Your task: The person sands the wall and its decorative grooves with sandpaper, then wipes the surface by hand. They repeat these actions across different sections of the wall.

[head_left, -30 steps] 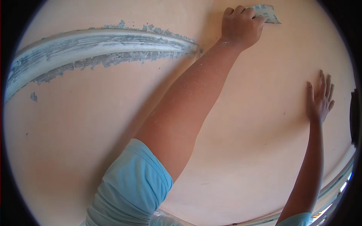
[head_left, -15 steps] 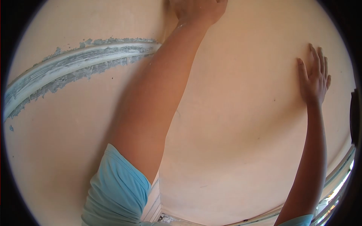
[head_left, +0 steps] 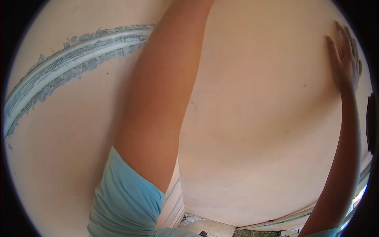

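My left arm (head_left: 158,94) reaches up along the pale peach wall (head_left: 244,98), and its hand lies beyond the top edge of the view. Whatever that hand touches is hidden. On the right, my right hand (head_left: 346,63) rests against the wall with fingers stretched upward and thumb apart, and nothing shows in it. Left of my left forearm, a curved white moulding (head_left: 85,49) with worn grey streaks runs along the wall. Ragged grey patches border it on both sides.
Low down, a tiled floor (head_left: 209,227) shows beside the wall's foot, with a patch of ground (head_left: 256,233) farther right. Pale horizontal boards or ledges (head_left: 171,201) stand near my light blue sleeve (head_left: 122,197). A dark object (head_left: 371,122) is at the right edge.
The view has shifted, with the wall's marks and moulding sitting differently. My left hand has gone out past the top edge. My right hand appears higher and farther right, still flat on the wall.
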### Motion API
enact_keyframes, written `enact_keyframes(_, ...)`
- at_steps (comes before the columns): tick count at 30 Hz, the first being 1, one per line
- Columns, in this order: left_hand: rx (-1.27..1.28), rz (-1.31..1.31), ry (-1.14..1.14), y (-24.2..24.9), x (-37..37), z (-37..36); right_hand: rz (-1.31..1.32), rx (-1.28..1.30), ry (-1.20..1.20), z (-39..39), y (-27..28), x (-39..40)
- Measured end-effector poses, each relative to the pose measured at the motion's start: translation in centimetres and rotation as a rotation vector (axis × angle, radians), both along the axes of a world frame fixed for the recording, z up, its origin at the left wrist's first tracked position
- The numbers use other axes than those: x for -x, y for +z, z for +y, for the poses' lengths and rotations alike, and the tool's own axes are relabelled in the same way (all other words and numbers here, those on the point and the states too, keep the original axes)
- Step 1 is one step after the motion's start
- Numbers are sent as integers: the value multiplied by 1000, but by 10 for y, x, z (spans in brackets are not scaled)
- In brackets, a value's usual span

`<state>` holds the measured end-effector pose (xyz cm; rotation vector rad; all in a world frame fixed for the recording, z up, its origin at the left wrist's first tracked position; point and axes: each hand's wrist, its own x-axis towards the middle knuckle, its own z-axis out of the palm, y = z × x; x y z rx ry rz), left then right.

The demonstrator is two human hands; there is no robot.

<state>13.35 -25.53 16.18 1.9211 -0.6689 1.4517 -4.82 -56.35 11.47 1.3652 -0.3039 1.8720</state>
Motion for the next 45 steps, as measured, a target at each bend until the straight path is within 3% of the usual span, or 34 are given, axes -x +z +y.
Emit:
enact_keyframes(1,87,-101,70,-21,-5,-7,12,-12,20,-4,1,1)
enact_keyframes(3,0,-32,57,-72,-14,-6,68,2,60,-10,7,4)
enact_keyframes(4,113,-200,29,-115,-23,-16,32,-154,-90,-2,5,5)
enact_keyframes(5,225,-377,-5,-151,-27,-25,25,-154,-78,0,3,4)
enact_keyframes(8,73,-218,36,-183,-12,-22,-60,-77,-245,-1,6,6)
enact_keyframes(9,79,-202,36,-175,-18,-24,-27,-106,-184,-4,6,7)
enact_keyframes(12,85,-101,-172,-89,-11,-10,32,-116,-113,-4,6,5)
enact_keyframes(14,27,-77,21,-46,-6,1,28,-93,-115,-1,9,6)
enact_keyframes(18,33,-94,-50,-28,-29,3,13,-21,-17,3,5,7)
enact_keyframes(20,52,-136,142,-72,-55,-4,30,-13,9,-3,6,5)
enact_keyframes(22,115,-272,13,-154,-50,-3,14,-63,-135,-12,11,8)
enact_keyframes(24,42,-132,-4,-244,-23,-10,2,-39,-81,-13,10,4)
enact_keyframes(26,-51,23,-46,-283,0,-10,-17,-6,-41,-11,10,4)
enact_keyframes(30,-18,15,-58,-244,-9,-13,28,-45,-35,-4,5,5)
enact_keyframes(35,258,-316,-213,-107,-30,-14,17,-32,11,-5,4,2)
enact_keyframes(38,34,-121,-107,-69,-26,0,-16,-75,-31,-6,6,2)
enact_keyframes(40,144,-279,147,-75,-60,-18,-22,-31,-10,-6,4,0)
enact_keyframes(41,135,-275,149,-95,-63,-18,-18,-40,-7,-7,3,0)
enact_keyframes(43,127,-226,-89,-153,-49,-4,23,3,66,-6,7,2)
enact_keyframes(45,26,-98,-48,-231,-29,4,7,-6,-11,-6,9,5)
